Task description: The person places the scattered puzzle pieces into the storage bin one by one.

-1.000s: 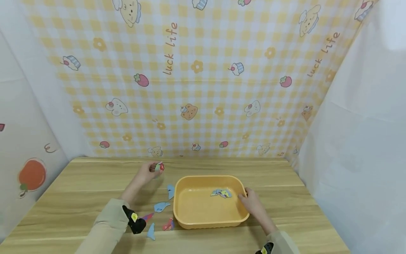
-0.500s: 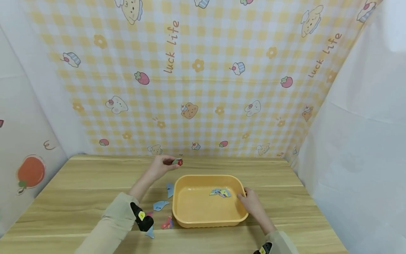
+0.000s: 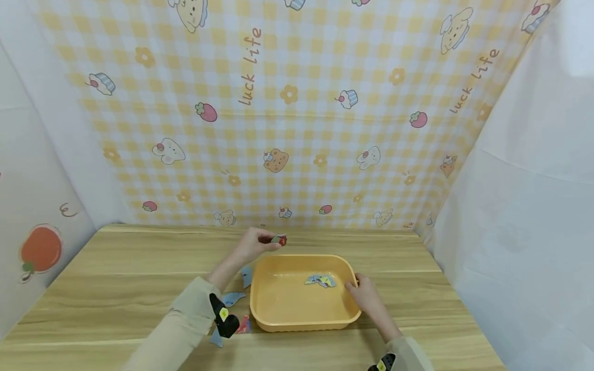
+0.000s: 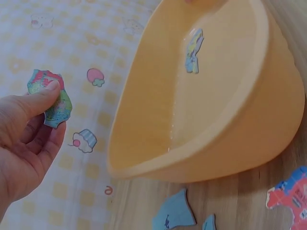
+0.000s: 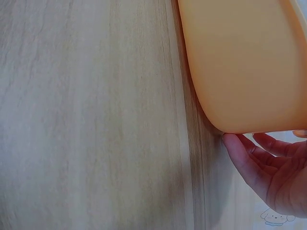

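Nearest, toward the front edge of the wooden table (image 3: 441,330), a beige cloth sleeve (image 3: 171,324) with a black plastic wrist mount (image 3: 225,325) passes over a small pale-blue flat piece (image 3: 216,338), partly hiding it; a low forearm could sweep that piece aside, along with the red-and-blue jagged flat piece (image 3: 244,324) beside the near left corner of the yellow-orange plastic tray (image 3: 306,327). Two more light-blue flat pieces, one curved (image 3: 233,299) and one upright in outline (image 3: 246,277), lie along the tray's left edge and run a similar risk. The right hand (image 3: 364,294) grips the tray's right edge with bent fingers; an uneven pull might tip the tray and slide the blue-and-yellow ragged cutout (image 3: 321,281) lying toward its far right corner. Farthest, the left hand (image 3: 252,245) pinches a red-and-green flat piece (image 4: 60,108) between thumb and fingers, seemingly just past the tray's far edge. Whether it is one piece or a stack I cannot tell; if stacked, a loose pinch could shed one outside the rim, before the yellow-checked cloth (image 3: 301,196).
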Motion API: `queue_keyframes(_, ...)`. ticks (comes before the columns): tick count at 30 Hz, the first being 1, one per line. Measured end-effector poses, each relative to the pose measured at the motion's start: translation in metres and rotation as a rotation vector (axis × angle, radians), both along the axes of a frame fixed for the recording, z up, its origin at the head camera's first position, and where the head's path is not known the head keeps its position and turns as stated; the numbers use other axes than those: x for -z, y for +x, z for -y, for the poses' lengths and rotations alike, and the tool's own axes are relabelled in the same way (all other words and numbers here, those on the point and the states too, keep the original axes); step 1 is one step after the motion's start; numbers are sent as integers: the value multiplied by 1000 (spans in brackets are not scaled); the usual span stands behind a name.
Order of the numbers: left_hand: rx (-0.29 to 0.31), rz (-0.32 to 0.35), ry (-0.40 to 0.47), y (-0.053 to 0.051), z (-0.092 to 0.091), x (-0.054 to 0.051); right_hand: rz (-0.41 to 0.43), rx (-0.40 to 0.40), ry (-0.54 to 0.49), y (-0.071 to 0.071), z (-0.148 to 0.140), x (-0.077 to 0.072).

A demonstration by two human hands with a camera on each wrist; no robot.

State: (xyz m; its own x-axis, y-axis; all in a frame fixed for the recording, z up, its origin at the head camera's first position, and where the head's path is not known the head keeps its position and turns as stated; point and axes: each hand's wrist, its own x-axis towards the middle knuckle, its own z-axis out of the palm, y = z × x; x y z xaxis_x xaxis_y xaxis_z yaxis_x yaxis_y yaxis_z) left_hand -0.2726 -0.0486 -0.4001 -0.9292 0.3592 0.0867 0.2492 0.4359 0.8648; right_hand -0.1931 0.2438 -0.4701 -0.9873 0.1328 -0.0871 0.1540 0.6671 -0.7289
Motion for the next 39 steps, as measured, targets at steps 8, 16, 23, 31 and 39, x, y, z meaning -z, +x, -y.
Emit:
queue_keyframes(8, 141, 32, -38, 0, -17, 6, -14, 4, 3, 0, 1, -1)
queue_keyframes(16, 211, 52, -127, -1, -34, 19, -33, 2, 8, 2, 1, -3)
queue_keyframes(23, 312, -52, -269, 1, -43, 29, -34, 5, 16, 2, 2, -3)
queue_keyframes(31, 448, -185, -412, 0, -43, 41, -24, 5, 26, 1, 2, -4)
queue_keyframes(39, 401, -71, -391, 5, -44, 43, -10, 4, 8, 1, 3, -4)
